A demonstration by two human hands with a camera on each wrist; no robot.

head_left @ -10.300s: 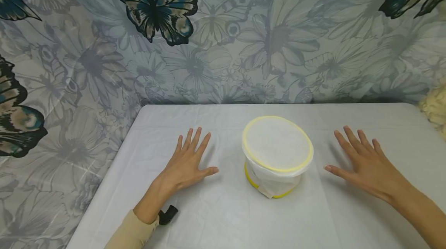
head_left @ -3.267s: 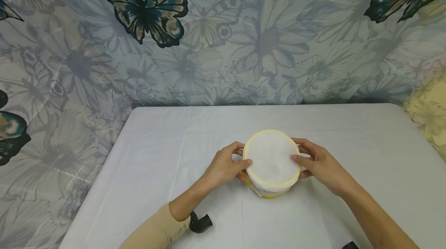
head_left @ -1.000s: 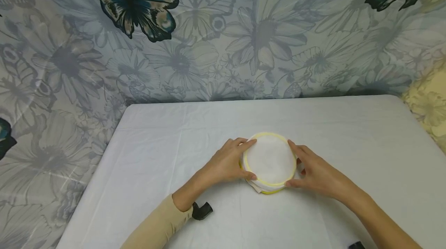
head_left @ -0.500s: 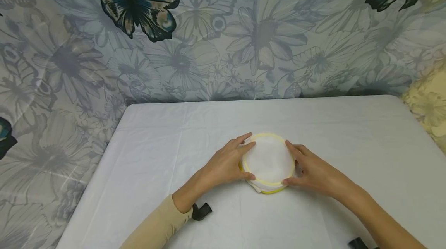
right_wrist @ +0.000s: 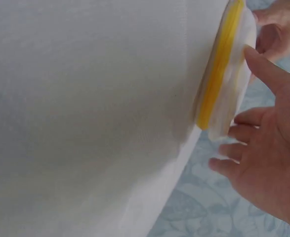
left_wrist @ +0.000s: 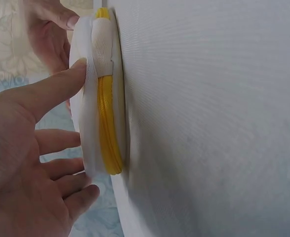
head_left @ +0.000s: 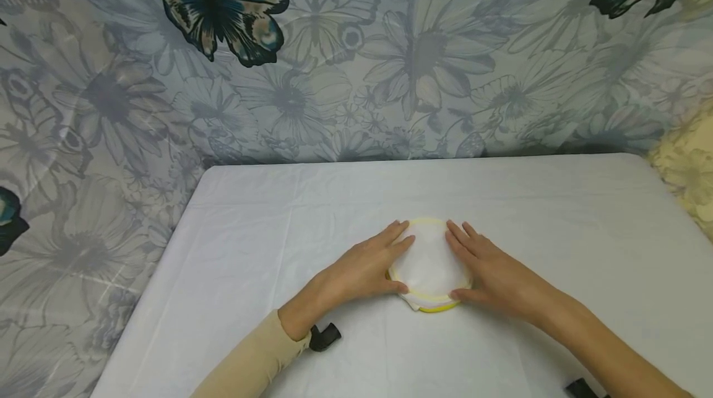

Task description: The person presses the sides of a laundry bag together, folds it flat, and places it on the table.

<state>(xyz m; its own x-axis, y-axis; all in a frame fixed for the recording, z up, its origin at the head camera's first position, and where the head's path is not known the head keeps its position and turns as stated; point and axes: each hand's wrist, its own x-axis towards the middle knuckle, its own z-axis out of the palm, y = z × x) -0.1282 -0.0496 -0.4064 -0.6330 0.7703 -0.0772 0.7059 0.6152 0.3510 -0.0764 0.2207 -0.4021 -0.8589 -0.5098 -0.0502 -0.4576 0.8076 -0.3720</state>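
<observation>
One mesh basket [head_left: 429, 262], two hands pressing

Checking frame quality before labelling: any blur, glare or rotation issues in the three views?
Head: sharp, even soft light, faint shadows under both hands, no glare. Left wrist: rotated sideways, left hand soft, mesh basket crisp. Right wrist: also rotated, slight blur on the basket edge and right hand.

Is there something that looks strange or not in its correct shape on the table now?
Yes. The mesh basket is squashed nearly flat on the table, under the left hand and right hand.
</observation>
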